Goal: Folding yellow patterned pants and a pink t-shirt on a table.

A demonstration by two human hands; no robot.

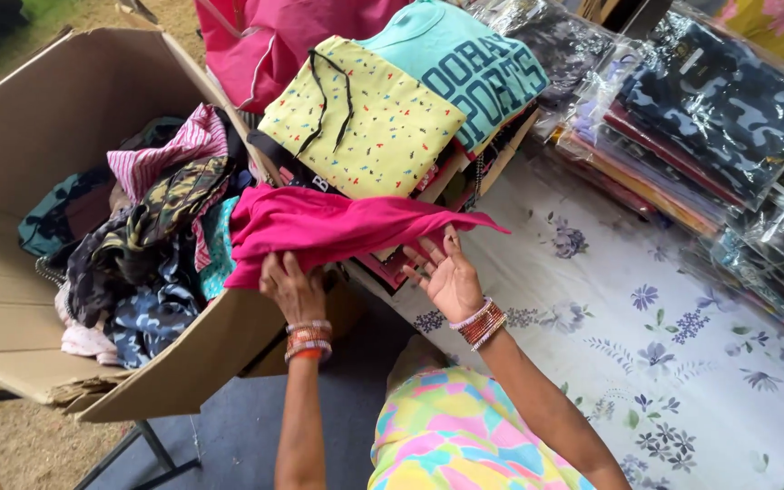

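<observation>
A bright pink garment is draped across the edge of a large cardboard box and a pile of folded clothes. My left hand grips its lower left part, fingers closed under the cloth. Just below the pink garment's right end, my right hand is raised palm up with the fingers spread, touching or almost touching the cloth. Both wrists wear bangles.
The box holds several crumpled garments. A folded yellow dotted top and a teal printed shirt lie on the pile. Plastic-wrapped clothes are stacked at right on a floral white sheet. A metal stand leg is below.
</observation>
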